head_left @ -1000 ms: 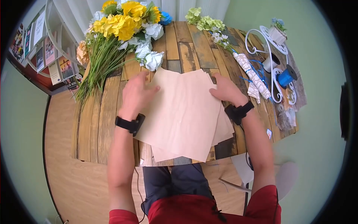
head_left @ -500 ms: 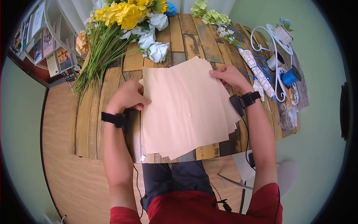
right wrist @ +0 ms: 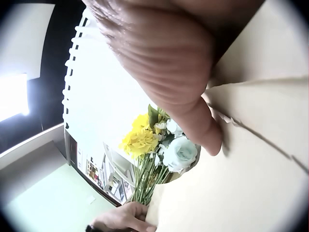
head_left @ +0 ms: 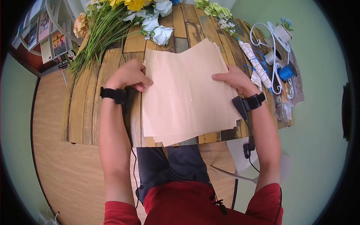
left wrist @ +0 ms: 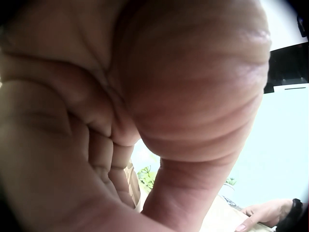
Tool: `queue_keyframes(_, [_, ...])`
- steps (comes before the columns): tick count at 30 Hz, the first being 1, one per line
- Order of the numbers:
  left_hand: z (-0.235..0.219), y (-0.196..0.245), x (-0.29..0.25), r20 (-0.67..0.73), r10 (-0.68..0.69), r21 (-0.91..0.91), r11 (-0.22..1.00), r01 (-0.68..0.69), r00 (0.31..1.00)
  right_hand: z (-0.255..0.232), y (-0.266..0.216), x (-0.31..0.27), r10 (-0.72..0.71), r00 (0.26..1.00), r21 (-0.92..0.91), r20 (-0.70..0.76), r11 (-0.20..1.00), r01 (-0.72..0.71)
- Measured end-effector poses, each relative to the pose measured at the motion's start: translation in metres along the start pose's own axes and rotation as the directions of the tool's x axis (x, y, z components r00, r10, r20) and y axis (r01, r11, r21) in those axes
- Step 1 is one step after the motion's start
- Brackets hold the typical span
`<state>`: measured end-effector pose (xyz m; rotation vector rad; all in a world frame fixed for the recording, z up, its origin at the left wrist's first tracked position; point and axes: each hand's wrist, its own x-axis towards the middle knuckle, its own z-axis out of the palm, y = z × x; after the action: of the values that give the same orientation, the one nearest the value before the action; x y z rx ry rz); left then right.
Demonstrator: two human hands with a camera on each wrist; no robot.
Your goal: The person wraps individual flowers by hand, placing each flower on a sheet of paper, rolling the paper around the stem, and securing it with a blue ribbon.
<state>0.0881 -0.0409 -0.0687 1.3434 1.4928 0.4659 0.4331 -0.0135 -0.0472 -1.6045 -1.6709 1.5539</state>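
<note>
A loose stack of tan paper sheets (head_left: 183, 93) lies on the wooden table, its edges fanned. At its left edge the left hand (head_left: 129, 77) pinches the paper, thumb on top and fingers curled at the side; the left wrist view (left wrist: 120, 116) shows those fingers curled toward the thumb. The right hand (head_left: 238, 80) holds the right edge, its thumb lying flat on the top sheet and its fingers beneath or behind the edge. In the right wrist view the right thumb (right wrist: 203, 125) presses on the paper (right wrist: 231, 188), with separate sheet edges beside it.
Yellow, white and peach flowers with long green stems (head_left: 101, 37) lie at the back left. At the right are a patterned wrapped bundle (head_left: 255, 63), a blue ribbon spool (head_left: 287, 71), a white wire stand and green blossoms (head_left: 217, 11). The table's front edge (head_left: 86, 143) is near the person.
The left hand has shifted from on top of the paper to its left edge. The stack has turned and its sheets have moved relative to one another. The head view has tilted downward.
</note>
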Motion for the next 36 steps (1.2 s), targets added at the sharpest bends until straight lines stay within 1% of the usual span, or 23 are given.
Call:
queue_keyframes(1, [0.001,0.002,-0.001,-0.004,-0.005,0.001,1.000,0.005,1.000,0.002,-0.002,-0.006,0.031,0.999,0.083,-0.023,0.996,-0.029])
queue_keyframes(5, [-0.001,-0.001,0.002,-0.002,0.015,0.028,1.000,-0.015,1.000,0.012,0.005,-0.022,-0.041,0.998,0.038,-0.046,0.998,0.042])
queue_keyframes(7, [-0.002,-0.003,0.005,0.073,0.028,-0.012,1.000,-0.027,0.997,0.007,0.007,-0.030,-0.064,0.990,0.007,-0.129,0.998,0.065])
queue_keyframes(8, [-0.002,-0.004,0.007,0.071,0.031,-0.017,0.999,-0.030,0.997,0.000,0.012,-0.032,-0.124,0.980,0.024,-0.155,0.991,0.130])
queue_keyframes(9, [0.000,-0.001,0.007,-0.007,0.051,0.005,0.999,-0.051,0.999,-0.005,0.012,-0.036,-0.126,0.980,0.018,-0.154,0.991,0.130])
queue_keyframes(10, [0.002,0.002,0.008,-0.085,0.072,0.029,0.997,-0.069,0.994,-0.009,0.010,-0.041,-0.202,0.955,0.052,-0.216,0.975,0.218])
queue_keyframes(11, [0.004,0.004,0.008,-0.086,0.074,0.025,0.997,-0.072,0.994,-0.014,0.010,-0.046,-0.273,0.920,0.081,-0.280,0.949,0.306])
queue_keyframes(13, [0.012,0.009,0.009,-0.239,0.266,0.003,0.962,-0.273,0.934,-0.023,0.010,-0.052,-0.312,0.900,0.105,-0.305,0.928,0.357])
queue_keyframes(14, [0.019,0.013,0.008,-0.239,0.266,0.002,0.962,-0.273,0.934,-0.026,0.010,-0.055,-0.360,0.855,0.101,-0.373,0.900,0.423])
queue_keyframes(16, [0.036,0.024,0.002,-0.188,0.502,-0.291,0.792,-0.536,0.844,-0.026,0.005,-0.060,-0.431,0.770,0.105,-0.470,0.839,0.534])
queue_keyframes(17, [0.041,0.027,0.002,-0.187,0.502,-0.291,0.793,-0.535,0.845,-0.026,0.004,-0.061,-0.430,0.770,0.106,-0.471,0.839,0.534])
queue_keyframes(19, [0.049,0.036,0.000,-0.239,0.561,-0.381,0.696,-0.608,0.793,-0.027,0.005,-0.064,-0.505,0.689,0.057,-0.520,0.784,0.618])
queue_keyframes(20, [0.052,0.039,-0.005,-0.292,0.570,-0.361,0.678,-0.640,0.768,-0.026,0.002,-0.067,-0.501,0.689,0.059,-0.525,0.785,0.616])
queue_keyframes(21, [0.053,0.041,-0.006,-0.285,0.569,-0.362,0.681,-0.637,0.771,-0.022,-0.004,-0.070,-0.497,0.674,0.084,-0.547,0.768,0.635])
queue_keyframes(22, [0.054,0.041,-0.007,-0.317,0.595,-0.358,0.646,-0.674,0.739,-0.019,-0.005,-0.071,-0.491,0.659,0.109,-0.570,0.749,0.653])
queue_keyframes(23, [0.054,0.042,-0.007,-0.349,0.618,-0.353,0.609,-0.710,0.704,-0.019,-0.003,-0.070,-0.486,0.658,0.111,-0.575,0.751,0.651])
queue_keyframes(24, [0.054,0.042,-0.008,-0.343,0.620,-0.353,0.611,-0.709,0.705,-0.019,-0.001,-0.069,-0.504,0.672,0.072,-0.543,0.769,0.635])
queue_keyframes(26, [0.052,0.042,-0.009,-0.346,0.707,-0.214,0.580,-0.786,0.616,-0.017,0.003,-0.064,-0.520,0.685,0.031,-0.510,0.785,0.619])
queue_keyframes(30, [0.051,0.034,0.002,-0.418,0.663,-0.331,0.525,-0.784,0.621,-0.013,0.009,-0.054,-0.481,0.729,0.195,-0.487,0.753,0.628])
queue_keyframes(31, [0.050,0.033,0.003,-0.385,0.648,-0.365,0.547,-0.753,0.658,-0.012,0.010,-0.053,-0.451,0.743,0.253,-0.495,0.743,0.619])
queue_keyframes(32, [0.050,0.033,0.004,-0.349,0.631,-0.399,0.569,-0.719,0.693,-0.010,0.015,-0.049,-0.450,0.742,0.252,-0.497,0.743,0.620])
queue_keyframes(34, [0.054,0.033,0.006,-0.357,0.637,-0.371,0.574,-0.730,0.683,-0.008,0.026,-0.040,-0.410,0.679,0.160,-0.609,0.774,0.612])
queue_keyframes(36, [0.056,0.034,0.005,-0.368,0.645,-0.342,0.576,-0.742,0.670,-0.016,0.028,-0.040,-0.444,0.683,0.138,-0.580,0.773,0.619])
